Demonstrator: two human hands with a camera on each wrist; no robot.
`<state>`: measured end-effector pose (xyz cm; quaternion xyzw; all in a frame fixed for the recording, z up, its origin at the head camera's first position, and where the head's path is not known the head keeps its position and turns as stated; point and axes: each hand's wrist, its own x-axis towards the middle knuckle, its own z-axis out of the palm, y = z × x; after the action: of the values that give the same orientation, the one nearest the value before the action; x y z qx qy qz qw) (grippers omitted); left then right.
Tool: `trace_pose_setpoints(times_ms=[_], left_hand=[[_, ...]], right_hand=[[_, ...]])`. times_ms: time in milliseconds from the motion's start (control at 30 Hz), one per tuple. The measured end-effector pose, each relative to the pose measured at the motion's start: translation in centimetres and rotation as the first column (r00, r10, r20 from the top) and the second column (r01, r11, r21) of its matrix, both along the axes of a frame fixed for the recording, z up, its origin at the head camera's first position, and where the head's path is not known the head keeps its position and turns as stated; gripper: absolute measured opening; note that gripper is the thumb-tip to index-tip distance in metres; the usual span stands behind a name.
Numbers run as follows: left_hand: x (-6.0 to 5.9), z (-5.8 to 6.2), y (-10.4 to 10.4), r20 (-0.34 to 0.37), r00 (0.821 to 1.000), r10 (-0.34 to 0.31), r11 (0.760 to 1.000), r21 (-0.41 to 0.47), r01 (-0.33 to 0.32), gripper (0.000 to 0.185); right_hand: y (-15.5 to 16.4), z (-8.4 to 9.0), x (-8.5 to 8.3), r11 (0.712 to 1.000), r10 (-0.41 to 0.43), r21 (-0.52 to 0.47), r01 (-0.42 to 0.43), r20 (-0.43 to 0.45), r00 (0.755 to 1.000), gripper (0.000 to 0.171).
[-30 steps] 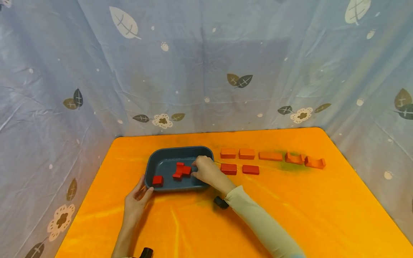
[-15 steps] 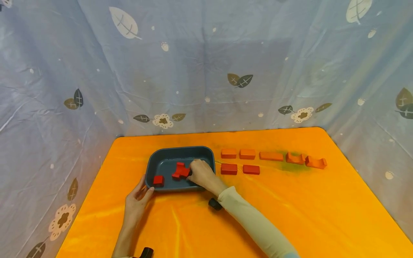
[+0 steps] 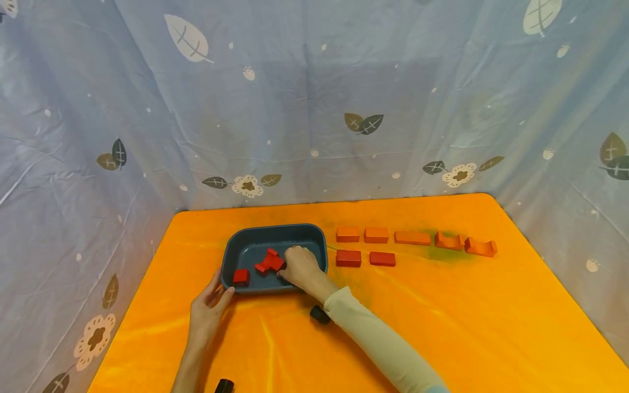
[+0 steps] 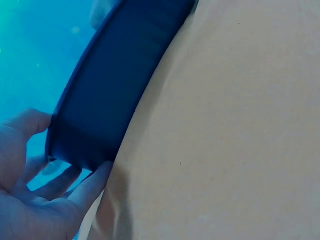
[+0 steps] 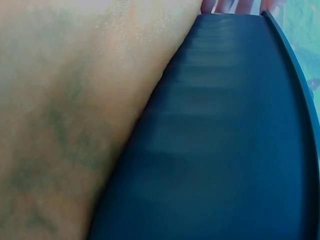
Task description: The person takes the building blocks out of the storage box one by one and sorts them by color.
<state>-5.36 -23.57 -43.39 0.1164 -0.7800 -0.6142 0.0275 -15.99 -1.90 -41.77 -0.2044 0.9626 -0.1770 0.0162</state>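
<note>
1. The right hand (image 3: 301, 267) reaches over the near wall of the dark blue tray (image 3: 314, 234) with its fingers curled down onto a cluster of red blocks (image 3: 269, 261) on the tray floor. It seems to pinch the block at the right end of the cluster, but the knuckles hide the fingertips, so I cannot tell how firm the hold is.

2. The left hand (image 3: 208, 311) lies at the tray's near-left corner, fingers relaxed and spread. The left wrist view shows the thumb (image 4: 27, 122) and a fingertip against the outer wall of the tray (image 4: 115, 90), bracing it without gripping.

3. To do this well, I judge the left hand should press steadily on the corner so the tray does not slide on the orange table (image 3: 442, 316). The right hand should take one block squarely on two flat faces and lift it straight up, so the neighbours touching it are not dragged along.

4. The blocks look like small painted wooden pieces with hard, sharp edges. The cluster is jumbled mid-tray, tilted against each other. A single red cube (image 3: 240, 275) sits apart near the tray's left end.

5. Outside the tray, to its right, lighter orange blocks (image 3: 375, 234) lie in two neat rows on the table.
</note>
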Motion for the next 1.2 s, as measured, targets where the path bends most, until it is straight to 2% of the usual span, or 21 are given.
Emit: trace_pose_setpoints(times_ms=[200,433,567,633,700,833,900,967,1100,1167,1200], left_hand=[[-0.1,-0.1,0.2,-0.005,1.0,0.006,1.0,0.006,-0.006,0.066],[-0.2,-0.2,0.4,0.003,1.0,0.009,1.0,0.001,-0.009,0.066],[-0.1,-0.1,0.2,0.005,1.0,0.008,1.0,-0.003,-0.008,0.066],[-0.1,-0.1,0.1,0.002,1.0,0.006,1.0,0.004,-0.006,0.066],[-0.1,-0.1,0.1,0.001,1.0,0.008,1.0,0.008,-0.008,0.067],[-0.1,0.0,0.1,0.0,1.0,0.012,1.0,0.008,-0.012,0.066],[-0.1,0.0,0.2,0.0,1.0,0.014,1.0,0.004,-0.014,0.066],[-0.2,0.0,0.2,0.002,1.0,0.017,1.0,0.004,-0.017,0.066],[-0.1,0.1,0.2,0.008,1.0,0.014,1.0,0.01,-0.014,0.067],[-0.1,0.1,0.2,0.013,1.0,0.01,1.0,0.016,-0.01,0.068],[-0.1,0.1,0.2,0.016,1.0,0.009,1.0,0.016,-0.009,0.068]], right_hand=[[-0.5,0.0,0.0,1.0,-0.02,0.024,0.02,0.013,1.0,0.042],[-0.1,0.2,-0.1,0.999,-0.027,0.028,0.026,0.031,0.999,0.033],[1.1,0.4,-0.2,0.996,-0.024,-0.08,0.027,0.035,0.999,0.029],[1.8,0.6,-0.3,0.985,-0.01,-0.171,0.017,0.04,0.999,0.022],[2.5,0.9,-0.4,0.965,0.015,-0.262,-0.002,0.046,0.999,0.023],[4.3,1.3,-0.5,0.91,0.081,-0.411,-0.045,0.071,0.994,0.032],[5.3,1.4,-0.6,0.868,0.113,-0.494,-0.044,0.111,0.987,0.033],[6.3,1.4,-0.5,0.81,0.142,-0.586,-0.022,0.16,0.977,0.034],[8.8,1.1,-0.4,0.66,0.189,-0.748,0.075,0.261,0.947,0.036],[10.2,0.9,-0.3,0.616,0.193,-0.78,0.106,0.28,0.94,0.037],[11.0,0.8,-0.3,0.606,0.184,-0.786,0.12,0.285,0.941,0.038]])
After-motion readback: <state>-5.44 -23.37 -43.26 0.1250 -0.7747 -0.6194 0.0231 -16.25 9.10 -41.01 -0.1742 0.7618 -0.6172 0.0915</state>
